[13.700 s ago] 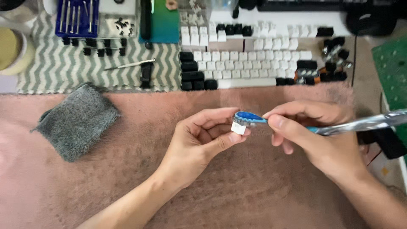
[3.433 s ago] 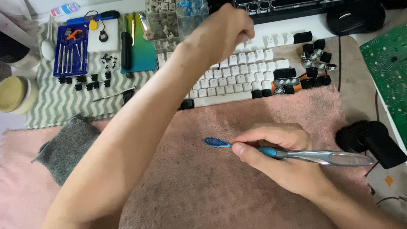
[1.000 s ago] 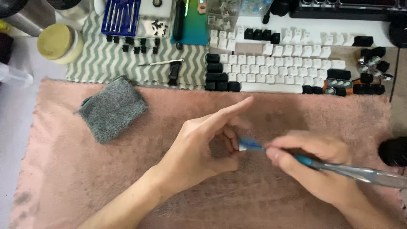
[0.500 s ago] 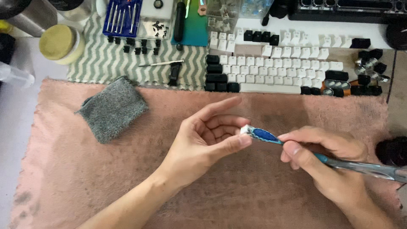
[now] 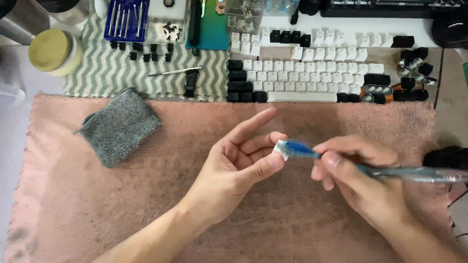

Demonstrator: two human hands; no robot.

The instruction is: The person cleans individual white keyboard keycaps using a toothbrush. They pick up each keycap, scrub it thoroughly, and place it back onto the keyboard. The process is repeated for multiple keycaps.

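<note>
My left hand (image 5: 234,163) pinches a small white keycap (image 5: 280,147) between thumb and middle finger, with the index finger stretched out above it. My right hand (image 5: 363,178) grips a toothbrush (image 5: 404,173) by its clear handle, and the blue bristle head (image 5: 298,149) presses against the keycap. Both hands hover over a pink towel (image 5: 146,204). Behind them lies a set of white and black keycaps (image 5: 312,78) laid out in keyboard rows.
A folded grey cloth (image 5: 119,125) lies on the towel at left. Further back are a striped mat (image 5: 112,73) with loose black keycaps, a blue screwdriver case (image 5: 126,19), a round yellow-lidded jar (image 5: 51,48) and a black keyboard (image 5: 385,6).
The brush head has slid a little left along the keycap in my left hand. Earlier, my left hand reached back to the keycap rows and returned with a cap.
</note>
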